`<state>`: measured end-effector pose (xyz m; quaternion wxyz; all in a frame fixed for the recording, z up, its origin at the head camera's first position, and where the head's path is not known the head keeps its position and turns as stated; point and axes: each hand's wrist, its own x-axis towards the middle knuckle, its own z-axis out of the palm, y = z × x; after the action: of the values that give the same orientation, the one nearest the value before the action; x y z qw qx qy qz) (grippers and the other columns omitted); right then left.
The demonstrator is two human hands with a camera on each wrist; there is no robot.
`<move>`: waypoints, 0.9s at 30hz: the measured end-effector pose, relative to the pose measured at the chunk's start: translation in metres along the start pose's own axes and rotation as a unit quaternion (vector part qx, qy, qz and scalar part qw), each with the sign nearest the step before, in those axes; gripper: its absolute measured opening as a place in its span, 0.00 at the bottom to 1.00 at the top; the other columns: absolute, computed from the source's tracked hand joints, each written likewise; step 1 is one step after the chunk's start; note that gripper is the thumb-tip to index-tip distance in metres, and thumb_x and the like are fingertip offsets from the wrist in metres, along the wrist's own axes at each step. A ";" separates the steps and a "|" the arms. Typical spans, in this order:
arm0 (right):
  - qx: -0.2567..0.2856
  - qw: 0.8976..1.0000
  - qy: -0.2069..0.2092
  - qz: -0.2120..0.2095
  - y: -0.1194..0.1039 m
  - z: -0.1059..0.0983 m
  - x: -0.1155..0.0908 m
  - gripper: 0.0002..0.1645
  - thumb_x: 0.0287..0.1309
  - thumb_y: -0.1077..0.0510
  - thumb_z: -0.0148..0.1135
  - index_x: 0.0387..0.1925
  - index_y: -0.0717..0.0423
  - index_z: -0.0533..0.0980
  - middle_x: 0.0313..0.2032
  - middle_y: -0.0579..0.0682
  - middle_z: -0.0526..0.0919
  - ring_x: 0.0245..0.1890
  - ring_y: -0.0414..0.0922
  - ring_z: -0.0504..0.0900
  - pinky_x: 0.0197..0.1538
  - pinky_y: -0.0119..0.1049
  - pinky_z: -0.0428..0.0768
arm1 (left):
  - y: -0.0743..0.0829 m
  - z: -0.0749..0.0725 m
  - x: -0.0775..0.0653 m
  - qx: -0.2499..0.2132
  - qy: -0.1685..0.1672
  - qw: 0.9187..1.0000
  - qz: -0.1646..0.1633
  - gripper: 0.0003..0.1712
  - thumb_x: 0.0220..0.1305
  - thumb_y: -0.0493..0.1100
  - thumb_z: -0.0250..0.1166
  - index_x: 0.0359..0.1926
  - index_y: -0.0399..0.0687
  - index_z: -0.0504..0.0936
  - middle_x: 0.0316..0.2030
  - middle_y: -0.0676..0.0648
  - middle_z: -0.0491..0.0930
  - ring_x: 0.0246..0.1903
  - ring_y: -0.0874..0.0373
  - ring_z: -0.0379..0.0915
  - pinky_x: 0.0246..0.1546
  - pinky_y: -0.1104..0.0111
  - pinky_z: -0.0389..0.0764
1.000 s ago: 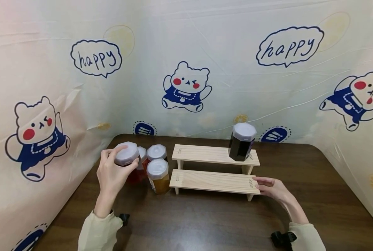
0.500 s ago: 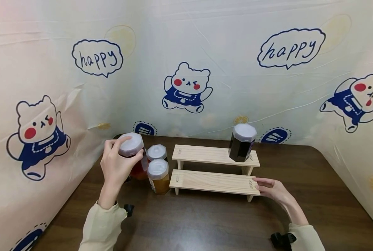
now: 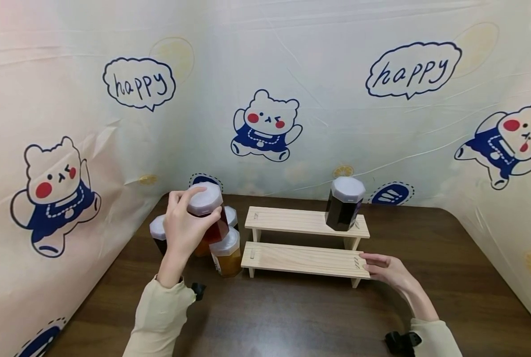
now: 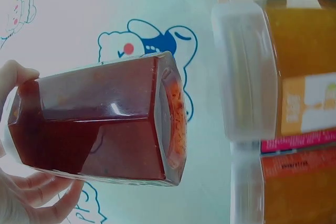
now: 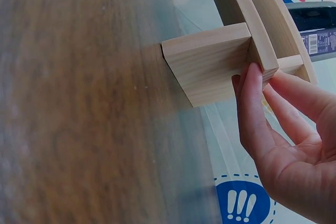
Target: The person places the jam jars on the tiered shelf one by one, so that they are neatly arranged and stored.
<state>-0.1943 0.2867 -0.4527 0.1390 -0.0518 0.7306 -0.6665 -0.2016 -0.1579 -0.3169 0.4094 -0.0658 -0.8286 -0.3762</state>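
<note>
My left hand (image 3: 182, 225) grips an octagonal jar of dark red contents (image 4: 100, 119) by its pale lid (image 3: 205, 198), holding it raised above the other jars. In the left wrist view the jar's base shows, with thumb and fingers around the lid end. My right hand (image 3: 387, 267) pinches the right end of the lower shelf of a two-tier wooden rack (image 3: 305, 258); the right wrist view shows thumb and fingers at the board's corner (image 5: 265, 66). On the upper shelf's right end stands a dark jar (image 3: 343, 210) with a pale lid.
Left of the rack stand an amber jar (image 3: 227, 258) and another lidded jar (image 3: 231, 217) behind it, partly hidden. A dark jar (image 3: 158, 230) is at the far left beside my left wrist. A printed cloth (image 3: 319, 99) surrounds the brown table (image 3: 292, 317).
My left hand has lifted the red jar and carried it to the right, over the other jars. The dark jar at far left has come into view. My right hand stays on the rack.
</note>
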 end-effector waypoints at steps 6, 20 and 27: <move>0.006 1.000 -0.001 -0.004 0.000 0.001 0.000 0.29 0.54 0.66 0.56 0.54 0.79 0.61 0.45 0.52 0.76 0.37 0.36 0.78 0.40 0.34 0.77 | 0.006 0.009 -0.001 -0.008 -0.015 1.000 -0.003 0.24 0.37 0.44 0.73 0.41 0.48 0.78 0.36 0.40 0.67 0.37 0.47 0.69 0.32 0.55 0.72; -0.001 1.000 0.007 0.010 0.000 0.001 0.001 0.30 0.53 0.64 0.58 0.54 0.78 0.62 0.44 0.54 0.77 0.37 0.37 0.78 0.41 0.35 0.77 | 0.023 0.034 -0.002 -0.036 -0.052 0.998 0.000 0.24 0.39 0.44 0.71 0.42 0.48 0.78 0.37 0.41 0.68 0.37 0.47 0.70 0.33 0.55 0.76; 0.006 1.000 0.003 0.006 0.000 0.001 0.001 0.29 0.53 0.65 0.57 0.54 0.79 0.61 0.43 0.53 0.77 0.37 0.37 0.79 0.40 0.35 0.77 | 0.032 0.048 -0.002 -0.057 -0.071 0.996 -0.003 0.23 0.40 0.44 0.71 0.43 0.48 0.78 0.37 0.41 0.68 0.38 0.48 0.70 0.33 0.56 0.77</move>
<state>-0.1949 0.2856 -0.4534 0.1414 -0.0445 0.7273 -0.6702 -0.2175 -0.1022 -0.3180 0.3437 -0.1127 -0.8332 -0.4182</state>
